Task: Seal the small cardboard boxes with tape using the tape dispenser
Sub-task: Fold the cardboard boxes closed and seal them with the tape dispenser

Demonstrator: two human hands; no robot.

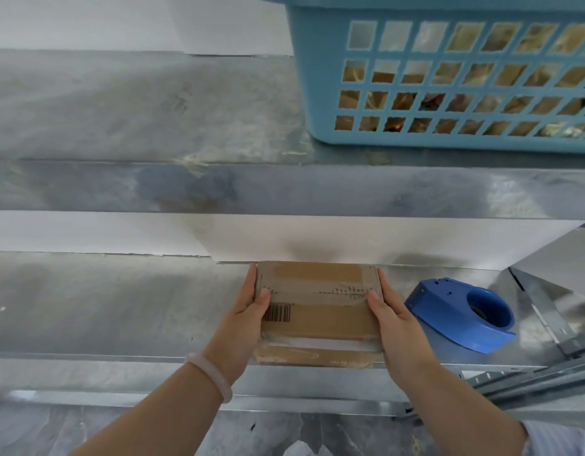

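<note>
I hold the small cardboard box (317, 315) on the metal shelf (120, 307). My left hand (246, 319) grips the box's left side and my right hand (394, 320) grips its right side, thumbs on top. The blue tape dispenser (449, 307) lies just right of the box. A blue basket (449, 77) sits higher up.
</note>
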